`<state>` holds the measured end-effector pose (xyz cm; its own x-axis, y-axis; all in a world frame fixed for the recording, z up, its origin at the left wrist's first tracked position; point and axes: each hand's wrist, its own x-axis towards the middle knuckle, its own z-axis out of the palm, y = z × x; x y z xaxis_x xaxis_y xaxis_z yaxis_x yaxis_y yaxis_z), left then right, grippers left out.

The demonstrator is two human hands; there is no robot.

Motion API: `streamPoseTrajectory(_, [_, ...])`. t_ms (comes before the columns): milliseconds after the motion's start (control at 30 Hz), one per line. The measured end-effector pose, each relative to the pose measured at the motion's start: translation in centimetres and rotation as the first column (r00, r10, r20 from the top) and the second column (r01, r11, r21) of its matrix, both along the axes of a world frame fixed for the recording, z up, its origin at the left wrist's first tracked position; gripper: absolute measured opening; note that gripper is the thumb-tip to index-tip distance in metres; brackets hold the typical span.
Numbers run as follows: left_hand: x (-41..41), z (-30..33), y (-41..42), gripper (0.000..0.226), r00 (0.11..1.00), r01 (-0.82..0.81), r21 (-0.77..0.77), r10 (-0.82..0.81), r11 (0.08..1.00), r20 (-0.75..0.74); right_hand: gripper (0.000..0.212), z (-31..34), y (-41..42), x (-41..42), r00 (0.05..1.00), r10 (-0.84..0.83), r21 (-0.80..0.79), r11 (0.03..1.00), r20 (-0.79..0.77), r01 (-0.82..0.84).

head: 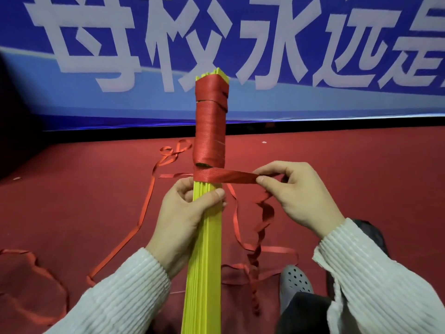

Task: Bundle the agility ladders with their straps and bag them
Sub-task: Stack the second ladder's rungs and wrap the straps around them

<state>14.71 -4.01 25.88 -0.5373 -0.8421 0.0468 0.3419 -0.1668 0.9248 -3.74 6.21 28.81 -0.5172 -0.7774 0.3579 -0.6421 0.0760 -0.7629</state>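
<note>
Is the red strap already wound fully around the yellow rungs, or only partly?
Only partly: the red strap covers the far end of the yellow rungs; the right hand pinches the loose length.

The stack of yellow ladder rungs (203, 261) runs off the bottom edge, so its near end is out of sight, and its far part is hidden under turns of red strap (210, 131) (only the tips show above). The left hand (185, 213) covers a stretch of the stack's left side. The strap's loose length trails off the left edge. The blue banner (240, 44) is cut by the top and right edges, its white lettering incomplete. A grey perforated shoe (295, 283) is partly covered by dark trousers (305, 314).
</note>
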Motion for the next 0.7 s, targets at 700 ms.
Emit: streamPoseTrajectory(700, [-0.3, -0.4, 1.1, 0.023, 0.978, 0.21, -0.067, -0.211, 0.975, 0.003, 0.021, -1.7, -1.7, 2.1, 0.944, 0.209, -0.07, 0.978, 0.254, -0.197])
